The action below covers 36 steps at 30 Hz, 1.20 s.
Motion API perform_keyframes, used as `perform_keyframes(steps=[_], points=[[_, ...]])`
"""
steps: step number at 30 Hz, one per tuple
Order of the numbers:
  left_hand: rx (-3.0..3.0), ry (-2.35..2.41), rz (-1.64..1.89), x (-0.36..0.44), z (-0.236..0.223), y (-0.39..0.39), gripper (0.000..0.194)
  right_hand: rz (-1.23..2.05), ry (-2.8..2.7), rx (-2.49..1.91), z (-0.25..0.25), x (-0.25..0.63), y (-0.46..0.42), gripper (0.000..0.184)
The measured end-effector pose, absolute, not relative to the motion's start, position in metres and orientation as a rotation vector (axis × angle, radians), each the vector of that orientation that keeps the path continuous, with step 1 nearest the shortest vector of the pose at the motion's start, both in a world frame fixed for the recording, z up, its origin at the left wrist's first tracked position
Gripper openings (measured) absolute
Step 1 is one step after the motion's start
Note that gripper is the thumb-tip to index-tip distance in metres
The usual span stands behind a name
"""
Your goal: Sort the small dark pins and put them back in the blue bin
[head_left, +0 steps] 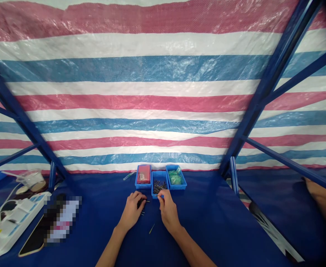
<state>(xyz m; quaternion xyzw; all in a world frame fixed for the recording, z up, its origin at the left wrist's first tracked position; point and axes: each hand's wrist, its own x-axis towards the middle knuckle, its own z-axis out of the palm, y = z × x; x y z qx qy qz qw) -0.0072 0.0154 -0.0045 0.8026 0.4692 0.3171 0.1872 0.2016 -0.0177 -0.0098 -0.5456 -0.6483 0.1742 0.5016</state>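
Observation:
My left hand [132,208] is curled low over the table, thumb and fingers closed around something dark that they mostly hide. Small thin metal pieces [142,213] lie by its thumb. My right hand [168,212] pinches with thumb and forefinger at the front edge of the middle blue bin [155,196]; whatever is between the fingertips is too small to name. Many slim dark metal pieces [159,185] fill that bin. A thin yellow-green stick-like piece [151,228] lies on the table between my forearms.
Blue bins flank the middle one, with red packets [144,174] at left and green packets [175,177] at right. A clear slim tube [129,175] lies beside them. A power strip [20,222] and a phone [35,237] sit left. Another person's arm [322,196] shows at right.

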Motion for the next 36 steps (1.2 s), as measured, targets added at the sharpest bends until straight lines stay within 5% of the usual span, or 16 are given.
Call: perform_keyframes(steps=[36], points=[[2.266, 1.330, 0.905, -0.0074, -0.0064, 0.0164, 0.026, 0.409, -1.658, -1.318, -0.0041, 0.2007, -0.0197, 0.018]])
